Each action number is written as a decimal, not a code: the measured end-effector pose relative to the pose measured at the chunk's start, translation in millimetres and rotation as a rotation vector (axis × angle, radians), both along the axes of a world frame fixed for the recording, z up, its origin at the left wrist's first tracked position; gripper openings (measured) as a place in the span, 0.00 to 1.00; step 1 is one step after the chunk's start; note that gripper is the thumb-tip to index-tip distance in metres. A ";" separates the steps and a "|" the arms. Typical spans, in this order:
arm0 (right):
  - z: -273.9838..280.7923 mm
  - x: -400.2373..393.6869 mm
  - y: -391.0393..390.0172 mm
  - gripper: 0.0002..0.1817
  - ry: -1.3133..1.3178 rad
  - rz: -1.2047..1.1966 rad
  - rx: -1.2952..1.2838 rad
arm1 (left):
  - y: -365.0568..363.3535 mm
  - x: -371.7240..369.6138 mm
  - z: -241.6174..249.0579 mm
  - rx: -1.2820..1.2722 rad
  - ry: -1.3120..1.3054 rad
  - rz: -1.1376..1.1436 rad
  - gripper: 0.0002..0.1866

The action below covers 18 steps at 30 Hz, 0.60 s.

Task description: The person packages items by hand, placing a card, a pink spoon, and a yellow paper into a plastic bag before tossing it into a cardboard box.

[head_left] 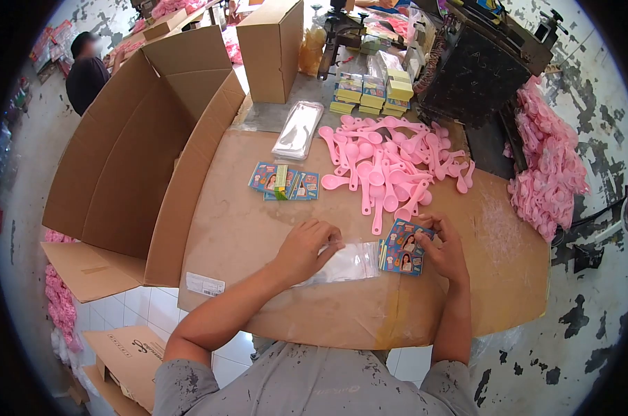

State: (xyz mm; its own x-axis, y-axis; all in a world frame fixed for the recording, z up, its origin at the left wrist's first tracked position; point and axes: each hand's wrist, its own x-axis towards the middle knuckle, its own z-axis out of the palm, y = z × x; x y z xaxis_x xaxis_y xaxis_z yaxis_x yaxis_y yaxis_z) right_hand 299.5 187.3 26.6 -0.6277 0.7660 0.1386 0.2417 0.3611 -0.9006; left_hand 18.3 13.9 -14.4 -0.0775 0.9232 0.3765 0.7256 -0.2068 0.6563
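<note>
My left hand (308,251) is closed, its curled fingers and thumb at the upper edge of a clear plastic bag (352,263) lying flat on the cardboard-covered table. In my right hand (443,251) are blue printed cards (402,258) with pictures on them, gripped at their right side by thumb and fingers. The left edge of these cards meets the right end of the bag. Just beyond both hands lies a heap of pink plastic measuring spoons (376,177). More blue cards (303,187) lie in a loose pile beyond my left hand, a yellow-green strip across them.
A stack of clear bags (298,130) lies farther back. Behind the spoons stand bundled card stacks (371,93) and an upright carton (271,55). A large open box (130,145) flanks the table's left; a black machine (477,66) and bagged pink items (546,166) are right. A person (85,73) is far left.
</note>
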 end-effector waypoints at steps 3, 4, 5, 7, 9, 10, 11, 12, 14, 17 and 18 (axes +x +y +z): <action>-8.0 -5.3 -6.8 0.07 0.067 0.008 -0.027 | -3.6 2.8 11.6 0.008 0.085 0.029 0.12; -8.3 -6.4 -5.7 0.07 0.036 0.059 -0.007 | -4.1 -0.3 7.5 0.020 0.133 0.020 0.12; -8.3 -7.2 -4.9 0.07 0.006 0.110 0.012 | -4.6 -3.1 3.4 0.031 0.181 0.010 0.12; -7.1 -9.1 -3.7 0.08 -0.029 0.166 0.069 | -3.9 -8.3 -3.6 -0.006 0.147 -0.030 0.10; -6.9 -11.4 -3.2 0.10 -0.034 0.207 0.116 | -2.8 -11.8 -9.8 -0.026 0.112 -0.051 0.10; -7.1 -12.2 -3.9 0.11 -0.023 0.217 0.133 | -2.2 -12.5 -12.8 -0.030 0.092 -0.055 0.10; -7.4 -12.6 -4.5 0.12 -0.012 0.226 0.150 | -1.5 -12.6 -14.1 -0.033 0.072 -0.059 0.10; -8.8 -12.6 -4.5 0.13 0.000 0.225 0.140 | -1.1 -11.4 -9.8 0.000 0.064 -0.040 0.10; -13.8 -12.8 -5.6 0.15 0.025 0.221 0.117 | -1.0 -8.4 2.7 0.064 0.049 -0.004 0.09; -17.8 -19.3 -16.2 0.17 0.118 0.149 0.004 | -3.4 -7.3 0.9 -0.078 -0.288 -0.004 0.10; -16.0 -19.2 -19.0 0.18 0.057 0.139 -0.027 | -2.8 -6.5 -1.0 -0.111 -0.454 -0.011 0.11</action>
